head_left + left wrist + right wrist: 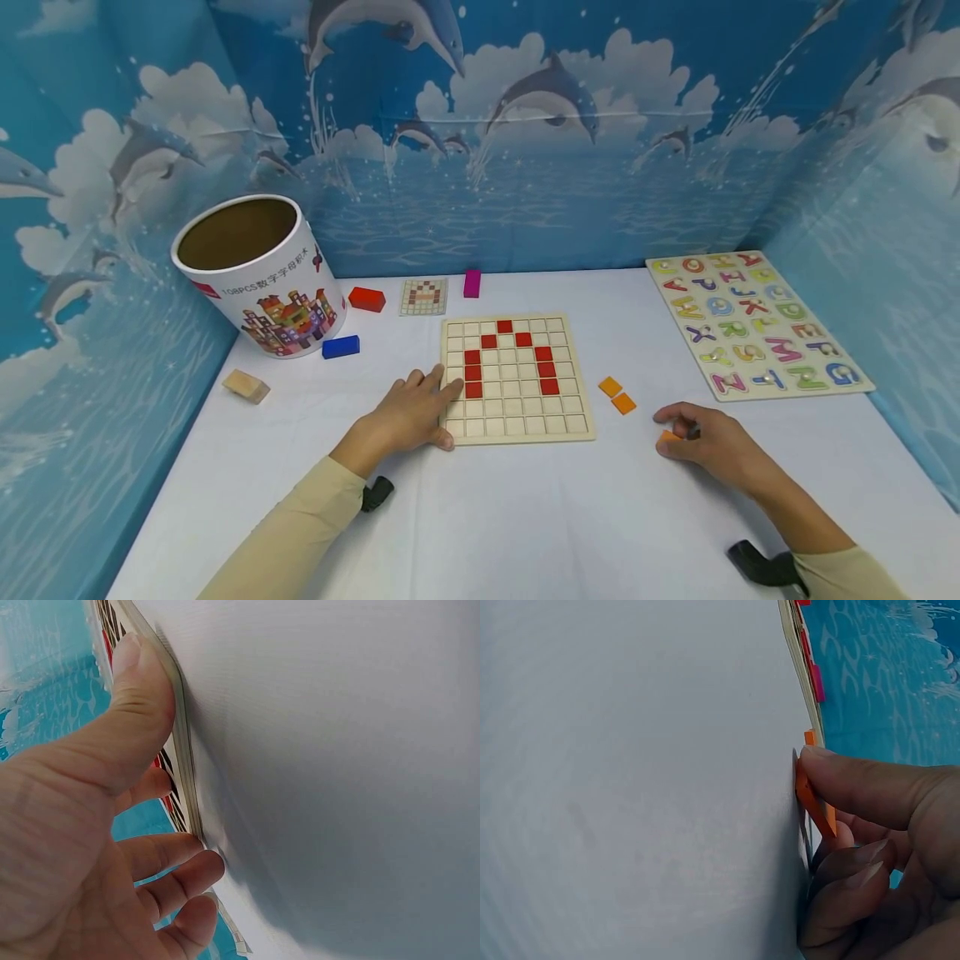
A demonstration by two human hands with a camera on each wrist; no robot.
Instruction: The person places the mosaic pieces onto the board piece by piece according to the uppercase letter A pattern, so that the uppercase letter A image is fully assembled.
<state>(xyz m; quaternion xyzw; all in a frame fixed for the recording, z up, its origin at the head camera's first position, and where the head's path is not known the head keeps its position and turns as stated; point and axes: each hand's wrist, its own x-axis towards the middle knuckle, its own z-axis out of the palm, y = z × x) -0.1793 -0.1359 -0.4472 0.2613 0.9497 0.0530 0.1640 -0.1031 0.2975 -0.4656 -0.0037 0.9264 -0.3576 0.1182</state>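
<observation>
A wooden grid board (517, 377) lies mid-table with red tiles (473, 372) set in an arch. My left hand (416, 412) rests on the board's left edge, thumb along its front edge (180, 742) and fingers flat. My right hand (693, 442) is to the right of the board and pinches an orange tile (669, 435), tilted up off the cloth (814, 802) between thumb and fingers. Two more orange tiles (617, 395) lie between the board and that hand.
A round cardboard tub (258, 271) stands at the back left, with a red block (367, 298), blue block (341, 347) and plain wood block (246, 386) near it. A pattern card (423, 297) and magenta block (472, 283) lie behind the board. An alphabet puzzle (753, 323) lies at the right.
</observation>
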